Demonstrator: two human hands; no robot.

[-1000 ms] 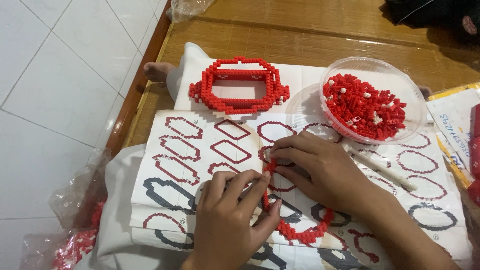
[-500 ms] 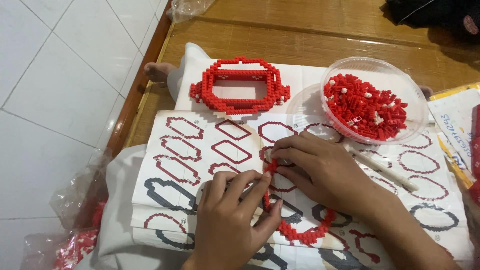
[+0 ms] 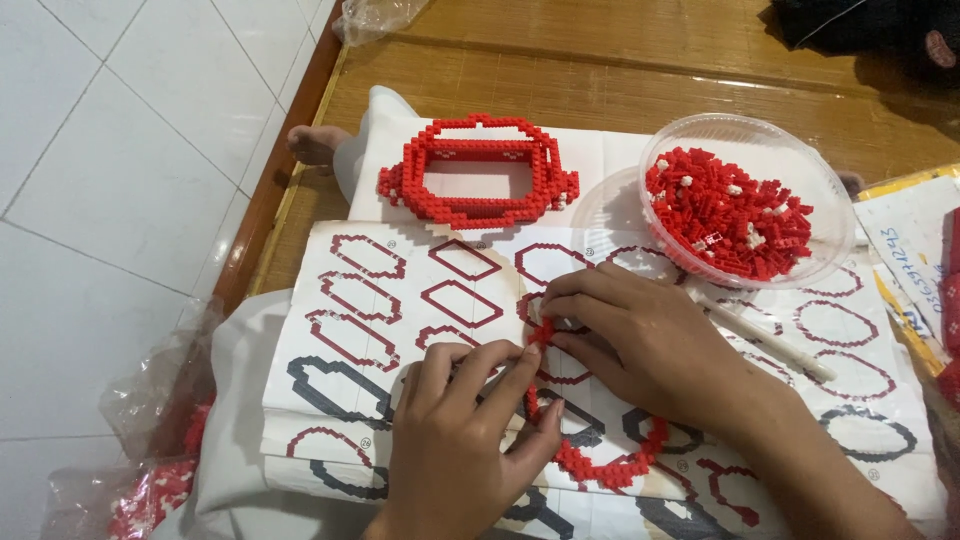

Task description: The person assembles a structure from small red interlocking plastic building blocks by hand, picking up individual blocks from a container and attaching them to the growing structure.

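A thin ring of small red bricks [image 3: 600,462] lies on a printed instruction sheet [image 3: 370,300]. My left hand [image 3: 465,430] pinches the ring's left side, with fingers curled over it. At the ring's top end, my right hand [image 3: 640,345] presses with its fingertips on the red bricks. Much of the ring is hidden under both hands. Beyond them stands a finished red brick frame [image 3: 478,172] with a hollow middle. A clear plastic bowl [image 3: 745,205] full of loose red and a few white bricks sits at the right.
A white stick-like tool [image 3: 770,340] lies on the sheet right of my right hand. Plastic bags with red pieces [image 3: 150,490] rest at the lower left by the white tiled floor. A bare foot [image 3: 318,142] shows left of the frame. Papers [image 3: 915,250] lie at the right edge.
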